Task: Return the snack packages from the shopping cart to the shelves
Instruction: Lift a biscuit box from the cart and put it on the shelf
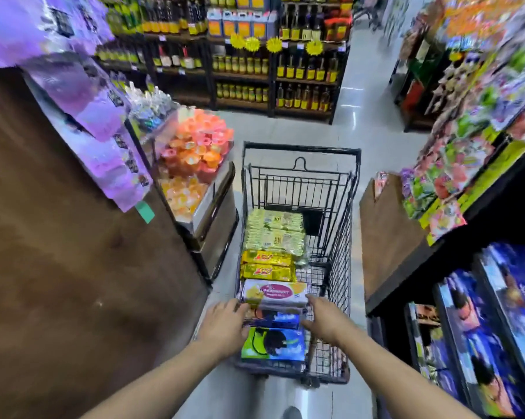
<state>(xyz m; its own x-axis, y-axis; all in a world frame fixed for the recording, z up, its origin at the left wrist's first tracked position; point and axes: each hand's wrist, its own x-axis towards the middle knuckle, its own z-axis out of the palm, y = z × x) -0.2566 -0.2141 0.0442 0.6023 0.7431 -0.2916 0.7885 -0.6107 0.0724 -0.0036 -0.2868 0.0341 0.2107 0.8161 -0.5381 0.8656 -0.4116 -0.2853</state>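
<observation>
Both my hands are down in the near end of the shopping cart (pixel 341 267). My left hand (pixel 225 325) lies with its fingers stretched fairly straight against the left end of the dark blue package (pixel 271 319). My right hand (pixel 324 319) is spread at the package's right end, thumb low and fingers high. The blur will not let me say whether that hand has closed on it.

The dark blue package sits between the green-and-blue box (pixel 273 343), nearest me, and the white-and-pink package (pixel 274 293) just beyond. Farther up the basket lie two yellow packages (pixel 268 266), then pale green packs (pixel 274 231). Nothing here has left the cart, so I judge I am at the pick-up step, with nearly the whole load to go.

Next I need a firm hold on both ends, a straight lift clear of the neighbours, then a turn to find matching stock. The blue boxes (pixel 497 328) on the right shelf are close. Purple bags (pixel 104 164) hang left, and bottle shelves (pixel 243 65) stand far ahead.
</observation>
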